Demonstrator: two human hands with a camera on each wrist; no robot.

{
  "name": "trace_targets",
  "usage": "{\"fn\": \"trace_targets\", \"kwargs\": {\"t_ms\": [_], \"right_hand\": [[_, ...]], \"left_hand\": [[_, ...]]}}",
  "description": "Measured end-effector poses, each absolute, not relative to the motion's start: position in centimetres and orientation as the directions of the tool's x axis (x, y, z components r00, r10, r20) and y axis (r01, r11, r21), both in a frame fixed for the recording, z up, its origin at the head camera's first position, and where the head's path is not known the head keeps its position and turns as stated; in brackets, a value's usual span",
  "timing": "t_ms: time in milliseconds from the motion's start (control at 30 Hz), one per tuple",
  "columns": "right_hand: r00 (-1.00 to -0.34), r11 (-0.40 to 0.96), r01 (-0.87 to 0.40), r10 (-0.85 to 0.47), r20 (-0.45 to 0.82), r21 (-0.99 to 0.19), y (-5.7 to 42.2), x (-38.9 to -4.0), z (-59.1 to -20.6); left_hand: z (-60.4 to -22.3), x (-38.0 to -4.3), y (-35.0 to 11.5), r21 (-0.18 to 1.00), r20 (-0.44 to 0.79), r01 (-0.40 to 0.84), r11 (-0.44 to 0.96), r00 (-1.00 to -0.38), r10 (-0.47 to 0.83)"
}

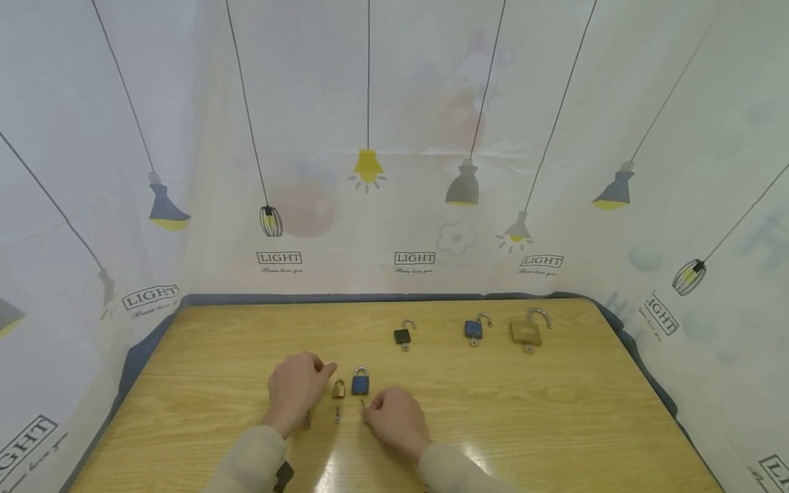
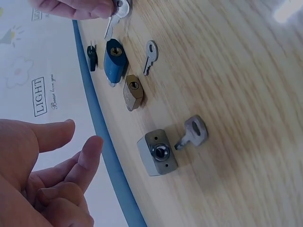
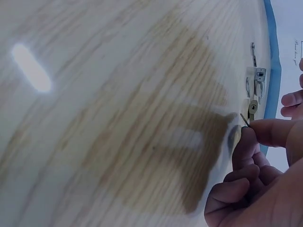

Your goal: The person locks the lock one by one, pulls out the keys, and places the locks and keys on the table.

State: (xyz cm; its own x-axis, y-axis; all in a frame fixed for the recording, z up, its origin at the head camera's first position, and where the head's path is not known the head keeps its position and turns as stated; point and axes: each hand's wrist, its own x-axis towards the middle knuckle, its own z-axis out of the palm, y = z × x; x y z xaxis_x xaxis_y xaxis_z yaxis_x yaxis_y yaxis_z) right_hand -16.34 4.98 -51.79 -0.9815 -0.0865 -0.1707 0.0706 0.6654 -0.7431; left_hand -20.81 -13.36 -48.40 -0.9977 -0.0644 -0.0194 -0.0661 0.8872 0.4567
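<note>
My right hand pinches a small silver key between thumb and fingertip, just on the near side of a blue padlock with its shackle closed. Left of that padlock lies a small brass padlock, and a loose key is in front of it. My left hand hovers over the table with thumb and fingers apart, holding nothing. Beneath it, the left wrist view shows a silver padlock with another key beside its keyhole; the hand hides this padlock in the head view.
Farther back on the table stand a black padlock, a blue one and a large brass one, all with raised shackles and keys inserted. A dark object shows beside the left sleeve. A lamp-printed curtain surrounds the table.
</note>
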Motion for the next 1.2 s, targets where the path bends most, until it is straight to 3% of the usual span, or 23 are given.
{"fn": "trace_targets", "kwargs": {"t_ms": [1200], "right_hand": [[-0.991, 0.769, 0.031, -0.059, -0.119, -0.639, 3.4, -17.0, -52.8]], "left_hand": [[-49.0, -20.5, -13.1, 0.474, -0.014, -0.057, 0.879, -0.998, -0.058]]}}
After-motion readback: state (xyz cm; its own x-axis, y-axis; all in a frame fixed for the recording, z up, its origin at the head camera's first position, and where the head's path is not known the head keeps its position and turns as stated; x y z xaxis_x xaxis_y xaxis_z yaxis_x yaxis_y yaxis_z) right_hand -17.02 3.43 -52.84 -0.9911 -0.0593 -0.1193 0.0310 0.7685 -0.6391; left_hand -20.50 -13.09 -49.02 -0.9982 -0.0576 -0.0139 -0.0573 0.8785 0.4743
